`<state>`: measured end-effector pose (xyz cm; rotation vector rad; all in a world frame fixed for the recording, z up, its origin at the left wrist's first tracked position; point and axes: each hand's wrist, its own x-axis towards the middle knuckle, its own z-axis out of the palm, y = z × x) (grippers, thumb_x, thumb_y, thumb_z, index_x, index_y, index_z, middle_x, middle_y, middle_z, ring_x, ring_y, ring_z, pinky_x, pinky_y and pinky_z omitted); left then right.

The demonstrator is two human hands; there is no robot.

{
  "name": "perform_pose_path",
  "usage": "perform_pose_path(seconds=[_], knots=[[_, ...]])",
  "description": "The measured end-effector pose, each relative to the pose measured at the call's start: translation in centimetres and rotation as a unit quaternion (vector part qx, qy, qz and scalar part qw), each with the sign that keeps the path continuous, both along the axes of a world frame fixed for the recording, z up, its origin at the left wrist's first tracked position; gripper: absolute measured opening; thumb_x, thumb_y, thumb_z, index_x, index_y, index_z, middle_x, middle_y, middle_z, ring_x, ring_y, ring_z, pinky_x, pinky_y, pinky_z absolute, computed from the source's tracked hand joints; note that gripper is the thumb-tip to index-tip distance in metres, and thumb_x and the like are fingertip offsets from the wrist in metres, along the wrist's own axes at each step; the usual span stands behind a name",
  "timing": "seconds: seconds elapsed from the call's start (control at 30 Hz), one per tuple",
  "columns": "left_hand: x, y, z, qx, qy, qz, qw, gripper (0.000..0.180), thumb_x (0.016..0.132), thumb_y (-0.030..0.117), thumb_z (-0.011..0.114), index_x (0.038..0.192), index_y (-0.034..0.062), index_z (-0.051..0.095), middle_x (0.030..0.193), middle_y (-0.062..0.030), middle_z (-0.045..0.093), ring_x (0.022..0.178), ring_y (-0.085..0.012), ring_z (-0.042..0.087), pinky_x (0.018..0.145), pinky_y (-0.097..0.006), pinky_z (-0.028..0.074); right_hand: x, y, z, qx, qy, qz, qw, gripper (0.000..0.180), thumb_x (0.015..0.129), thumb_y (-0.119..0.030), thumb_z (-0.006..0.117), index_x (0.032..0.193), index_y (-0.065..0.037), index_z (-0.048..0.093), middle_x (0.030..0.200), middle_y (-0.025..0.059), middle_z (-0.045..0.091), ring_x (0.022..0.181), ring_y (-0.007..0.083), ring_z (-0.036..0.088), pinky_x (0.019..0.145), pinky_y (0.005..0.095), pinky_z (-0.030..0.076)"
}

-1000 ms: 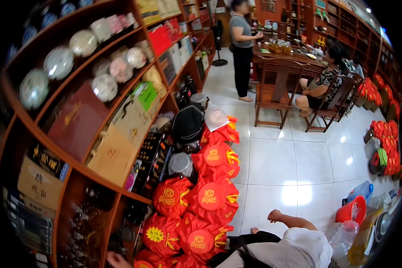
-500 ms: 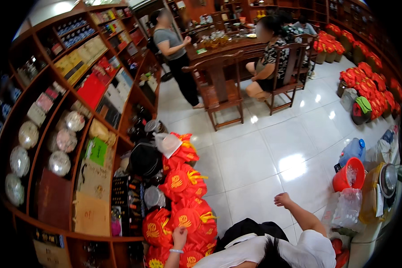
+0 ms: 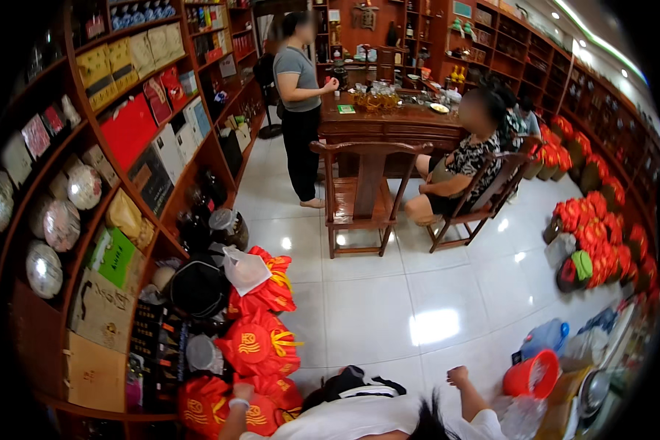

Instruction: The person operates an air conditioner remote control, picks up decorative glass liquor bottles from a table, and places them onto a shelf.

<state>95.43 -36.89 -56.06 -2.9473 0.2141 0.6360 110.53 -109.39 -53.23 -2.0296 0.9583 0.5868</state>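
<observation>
Head view. Left hand (image 3: pixel 240 392) at the lower edge, a pale band on its wrist, rests on a red pouch (image 3: pixel 205 411) printed in gold; whether the fingers close on the cloth or only lie on it cannot be told. Right hand (image 3: pixel 458 376) is raised over the white tiled floor (image 3: pixel 389 308), fingers curled loosely, grasping nothing. Between the 2 arms lie a white shirt and dark hair, with a dark garment (image 3: pixel 352 381) on the floor just beyond.

The pouch belongs to a heap of like red pouches (image 3: pixel 260 345) piled on the floor against the foot of a wooden shelf unit (image 3: pixel 88 220). A clear plastic bag (image 3: pixel 246 270) lies on top of the heap, a black bag (image 3: pixel 198 287) just left of it. The shelves carry round wrapped discs (image 3: pixel 62 224), flat boxes and a green carton (image 3: pixel 114 257).

Near the right hand stand a red bucket (image 3: pixel 532 374) and a blue-capped water jug (image 3: pixel 546 336). Well apart, farther back, 1 person (image 3: pixel 298 110) stands beside a wooden counter (image 3: pixel 389 125) and another person (image 3: pixel 466 161) sits on a chair; an unoccupied wooden chair (image 3: pixel 367 194) faces the counter. More red pouches (image 3: pixel 594 235) line the right wall.
</observation>
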Motion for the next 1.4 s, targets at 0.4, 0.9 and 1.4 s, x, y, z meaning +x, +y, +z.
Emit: perform_pose_path(seconds=[0.4, 0.9, 1.4], knots=[[42.9, -10.9, 12.4, -0.658, -0.038, 0.457, 0.597, 0.018, 0.077, 0.012, 0.054, 0.087, -0.0017, 0.06, 0.069, -0.0047, 0.059, 0.061, -0.0121, 0.057, 0.053, -0.022, 0.045, 23.5, 14.9, 0.7, 0.053, -0.084, 0.219, 0.971, 0.017, 0.071, -0.01, 0.059, 0.082, 0.003, 0.06, 0.065, 0.0092, 0.06, 0.055, 0.019, 0.06, 0.047, 0.0289, 0.047], [54.1, 6.2, 12.3, -0.581, -0.158, 0.641, 0.476, 0.015, 0.078, 0.008, 0.054, 0.088, -0.0035, 0.058, 0.067, -0.0054, 0.056, 0.052, -0.0109, 0.051, 0.048, -0.022, 0.042, 71.1, 52.9, 37.1, 0.22, -0.567, 0.527, 0.594, 0.008, 0.077, -0.006, 0.059, 0.082, -0.001, 0.058, 0.059, 0.0089, 0.056, 0.047, 0.0184, 0.053, 0.045, 0.0262, 0.042], [83.8, 26.5, 9.8, -0.563, -0.121, 0.572, 0.584, 0.016, 0.079, 0.013, 0.056, 0.086, -0.0014, 0.06, 0.068, -0.0058, 0.059, 0.058, -0.0121, 0.055, 0.052, -0.024, 0.046, 94.0, 66.3, 16.2, -0.079, -0.209, 0.761, 0.609, 0.025, 0.072, -0.026, 0.059, 0.086, -0.006, 0.061, 0.075, 0.0162, 0.061, 0.071, 0.0303, 0.06, 0.064, 0.0396, 0.048]])
